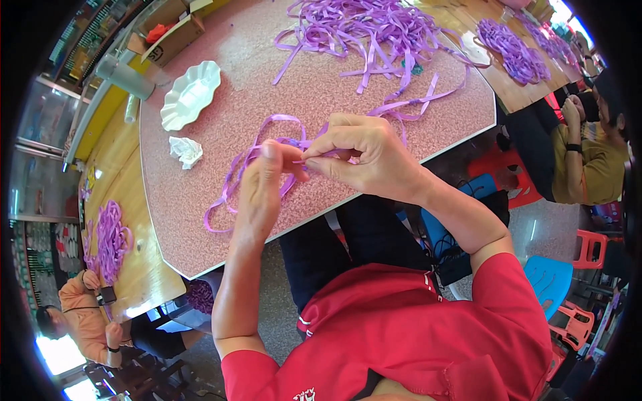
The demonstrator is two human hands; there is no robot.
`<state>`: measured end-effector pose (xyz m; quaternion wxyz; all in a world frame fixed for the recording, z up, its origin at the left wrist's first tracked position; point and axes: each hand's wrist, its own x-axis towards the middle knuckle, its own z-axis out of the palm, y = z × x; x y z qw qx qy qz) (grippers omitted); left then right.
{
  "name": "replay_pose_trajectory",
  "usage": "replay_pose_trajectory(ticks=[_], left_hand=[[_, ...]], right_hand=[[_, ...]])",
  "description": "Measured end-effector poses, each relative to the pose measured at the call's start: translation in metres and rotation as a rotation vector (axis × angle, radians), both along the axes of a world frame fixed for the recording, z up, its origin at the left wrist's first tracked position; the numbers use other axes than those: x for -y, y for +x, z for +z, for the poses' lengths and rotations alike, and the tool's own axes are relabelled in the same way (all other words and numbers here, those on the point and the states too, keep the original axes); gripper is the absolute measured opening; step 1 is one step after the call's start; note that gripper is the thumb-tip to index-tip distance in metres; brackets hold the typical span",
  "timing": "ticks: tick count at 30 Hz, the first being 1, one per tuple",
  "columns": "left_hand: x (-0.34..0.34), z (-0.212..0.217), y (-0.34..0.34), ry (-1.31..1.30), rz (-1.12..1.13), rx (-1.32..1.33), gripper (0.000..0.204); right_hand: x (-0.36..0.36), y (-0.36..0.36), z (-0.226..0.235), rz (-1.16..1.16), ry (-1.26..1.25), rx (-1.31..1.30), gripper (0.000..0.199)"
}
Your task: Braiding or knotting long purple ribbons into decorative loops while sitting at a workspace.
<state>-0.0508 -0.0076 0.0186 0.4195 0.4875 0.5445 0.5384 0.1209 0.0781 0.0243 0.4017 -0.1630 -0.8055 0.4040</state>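
Purple ribbon (249, 160) loops over the speckled counter (200, 200) near its front edge, its upper end pinched between both hands. The left hand (262, 194) has a narrow grip on it, thumb up; the right hand (358, 157) nips it with fingertips. A ribbon pile (364, 30) lies beyond, a white dish (189, 95) at left.

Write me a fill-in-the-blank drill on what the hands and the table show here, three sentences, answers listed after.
1. The left hand and the right hand pinch a ribbon whose colour is ____.
2. Beside the white scalloped dish, the crumpled white thing on the speckled table looks like a wad of ____.
3. The big ribbon pile lies at the table's ____ side from the person.

Missing words: purple; paper; far
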Motion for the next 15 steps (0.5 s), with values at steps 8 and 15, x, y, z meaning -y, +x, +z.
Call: replay_pose_trajectory(ticks=[8,15], left_hand=[[0.000,-0.005,0.007,-0.013,-0.129,0.006,0.046],[0.002,-0.013,0.012,0.066,-0.154,0.087,0.030]], right_hand=[[-0.002,0.008,-0.001,0.004,0.024,-0.018,0.015],[-0.002,0.016,-0.002,-0.020,0.035,-0.035,0.017]])
